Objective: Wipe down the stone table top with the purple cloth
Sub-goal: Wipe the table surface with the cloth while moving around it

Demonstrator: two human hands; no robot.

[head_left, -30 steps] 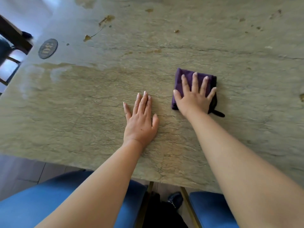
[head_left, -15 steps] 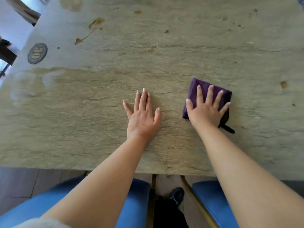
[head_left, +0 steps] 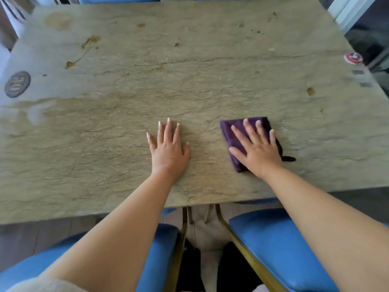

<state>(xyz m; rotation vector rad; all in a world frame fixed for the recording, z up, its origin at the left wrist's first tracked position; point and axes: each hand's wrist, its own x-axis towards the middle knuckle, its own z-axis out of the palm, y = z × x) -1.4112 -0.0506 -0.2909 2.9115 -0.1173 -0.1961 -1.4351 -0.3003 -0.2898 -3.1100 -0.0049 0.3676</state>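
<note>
The stone table top (head_left: 189, 81) is greenish grey with brown stains, such as one at the far left (head_left: 90, 40) and one at the right (head_left: 310, 91). The folded purple cloth (head_left: 233, 131) lies on it near the front edge, right of centre. My right hand (head_left: 256, 152) presses flat on the cloth with fingers spread, covering most of it; a dark tab sticks out at its right. My left hand (head_left: 168, 150) rests flat on the bare stone to the left of the cloth, holding nothing.
A dark round coaster (head_left: 17, 83) sits at the table's left edge and a red and white round disc (head_left: 353, 57) at the right edge. Two blue chair seats (head_left: 273, 239) (head_left: 160, 249) stand below the near edge. A paler damp-looking patch (head_left: 35, 112) lies at left.
My right hand has slid the cloth to the right and back toward the near edge. The left hand stayed planted. The view has pulled back, showing more of the table.
</note>
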